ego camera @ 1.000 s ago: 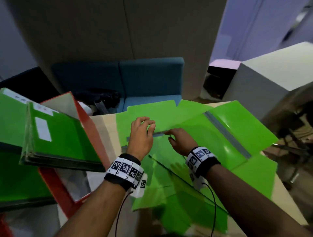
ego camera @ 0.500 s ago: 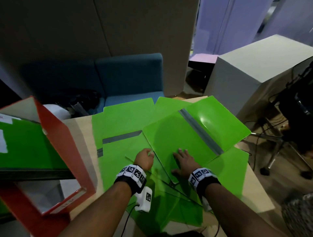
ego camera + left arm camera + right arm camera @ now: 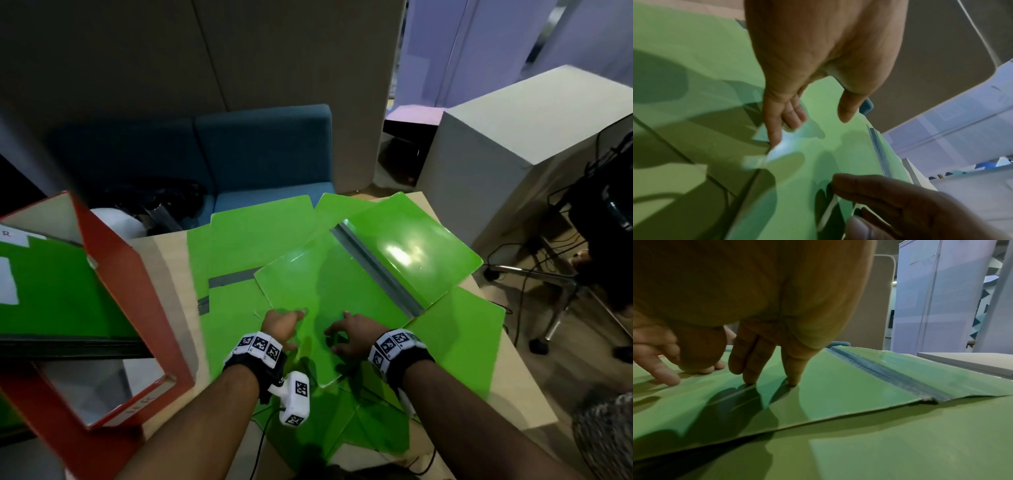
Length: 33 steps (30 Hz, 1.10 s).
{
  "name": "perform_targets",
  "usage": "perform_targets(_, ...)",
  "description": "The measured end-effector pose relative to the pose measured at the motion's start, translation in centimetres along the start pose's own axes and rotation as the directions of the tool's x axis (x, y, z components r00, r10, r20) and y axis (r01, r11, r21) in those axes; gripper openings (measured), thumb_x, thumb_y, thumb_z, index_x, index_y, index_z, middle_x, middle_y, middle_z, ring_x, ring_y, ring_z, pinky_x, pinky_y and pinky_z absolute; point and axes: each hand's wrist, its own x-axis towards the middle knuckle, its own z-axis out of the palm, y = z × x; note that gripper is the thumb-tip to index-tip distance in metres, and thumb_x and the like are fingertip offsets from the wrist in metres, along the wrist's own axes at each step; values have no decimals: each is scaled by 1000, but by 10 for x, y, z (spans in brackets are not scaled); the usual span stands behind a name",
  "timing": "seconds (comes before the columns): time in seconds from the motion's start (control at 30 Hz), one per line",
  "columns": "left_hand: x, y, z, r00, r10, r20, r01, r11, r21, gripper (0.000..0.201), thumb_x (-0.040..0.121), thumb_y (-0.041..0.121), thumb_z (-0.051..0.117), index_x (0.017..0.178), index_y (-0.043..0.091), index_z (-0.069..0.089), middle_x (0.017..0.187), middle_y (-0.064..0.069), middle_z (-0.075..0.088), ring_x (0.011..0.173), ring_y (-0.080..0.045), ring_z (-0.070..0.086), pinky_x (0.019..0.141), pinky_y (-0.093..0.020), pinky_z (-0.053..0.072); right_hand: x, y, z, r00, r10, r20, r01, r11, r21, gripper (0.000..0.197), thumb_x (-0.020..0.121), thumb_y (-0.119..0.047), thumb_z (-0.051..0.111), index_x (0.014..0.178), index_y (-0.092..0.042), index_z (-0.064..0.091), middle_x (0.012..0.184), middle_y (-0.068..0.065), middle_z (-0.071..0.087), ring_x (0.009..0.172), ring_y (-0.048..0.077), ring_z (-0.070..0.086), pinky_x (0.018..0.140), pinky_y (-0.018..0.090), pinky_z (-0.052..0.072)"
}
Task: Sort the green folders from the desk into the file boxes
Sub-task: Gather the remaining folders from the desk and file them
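Several green folders lie overlapping on the desk. On top lies one open folder with a grey spine. My left hand is at that folder's near left edge; in the left wrist view its straight fingers lie at the edge and the thumb hovers over the cover. My right hand presses its arched fingertips down on the same cover. A red file box at the left holds upright green folders.
Behind the desk are a blue sofa and a beige partition. A white cabinet stands at the right, with a chair base and cables on the floor beside it. The desk's right edge runs just past the folders.
Both hands drew back from the far folders to the near edge of the top open folder. The view swung right, so the red box now sits at the left edge.
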Motion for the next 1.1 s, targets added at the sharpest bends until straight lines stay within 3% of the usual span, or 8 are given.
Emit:
perform_targets(0.2, 68, -39, -19, 984, -55, -170, 101, 956, 275, 108, 35, 68, 67, 127, 13, 56, 121, -14, 63, 87, -38, 66, 78, -44, 58, -1, -16, 19, 998, -54, 37, 51, 996, 68, 45, 84, -32, 68, 128, -27, 57, 127, -3, 62, 126, 17, 51, 107, 39, 39)
perform_targets(0.33, 22, -19, -39, 994, -51, -99, 68, 983, 169, 73, 78, 42, 74, 132, -1, 51, 133, -19, 56, 109, -37, 61, 93, -43, 53, -3, -23, 18, 996, -67, 56, 62, 994, 86, 42, 87, -30, 66, 128, -26, 57, 125, -5, 64, 114, 15, 59, 105, 34, 42)
perform_targets(0.53, 17, -28, -50, 993, 82, -81, -75, 993, 91, 47, 95, 34, 57, 126, -1, 56, 128, -20, 59, 112, -37, 58, 98, -49, 49, 3, -38, 11, 999, -50, 18, 46, 988, 148, 47, 93, -36, 57, 136, -19, 49, 132, 4, 58, 117, 21, 55, 103, 37, 42)
perform_targets(0.63, 5, -19, -55, 968, 227, -107, -213, 969, 124, 47, 101, 41, 43, 124, 4, 60, 126, -18, 61, 116, -35, 56, 101, -41, 44, 11, -61, -4, 998, -21, -59, 33, 978, 205, 59, 94, -42, 53, 144, -15, 36, 144, 11, 43, 130, 25, 44, 108, 38, 36)
perform_targets(0.73, -20, 1, -58, 951, 296, -90, -305, 946, -112, 56, 99, 59, 25, 83, 21, 63, 81, -1, 63, 81, -24, 61, 77, -34, 49, 21, -88, -18, 991, -20, -129, 61, 947, 317, 73, 93, -51, 48, 149, -13, 23, 153, 12, 31, 138, 26, 34, 112, 39, 29)
perform_targets(0.83, -29, 16, -58, 927, 375, 24, -351, 885, -307, 82, 87, 78, 18, 111, 17, 68, 106, -9, 71, 97, -26, 67, 78, -41, 57, 20, -116, -32, 976, -43, -215, 132, 899, 418, 85, 89, -54, 54, 151, -10, 15, 156, 10, 24, 142, 25, 27, 113, 37, 25)
perform_targets(0.97, -39, 36, -65, 908, 418, 11, -365, 803, -471, 69, 97, 63, 19, 115, 19, 69, 118, -4, 67, 94, -21, 66, 62, -35, 57, 16, -136, -57, 943, -65, -327, 251, 782, 570, 57, 91, -20, 58, 142, -10, 34, 132, 2, 52, 118, 19, 53, 100, 30, 42)
perform_targets(1.1, -31, 35, -71, 885, 464, 33, -405, 803, -436, 46, 102, 47, 32, 118, 19, 65, 121, -2, 64, 92, -20, 64, 65, -40, 58, 3, -142, -79, 921, -147, -362, 367, 642, 673, 39, 92, 1, 47, 129, -11, 48, 117, 6, 59, 89, 11, 63, 72, 27, 57)
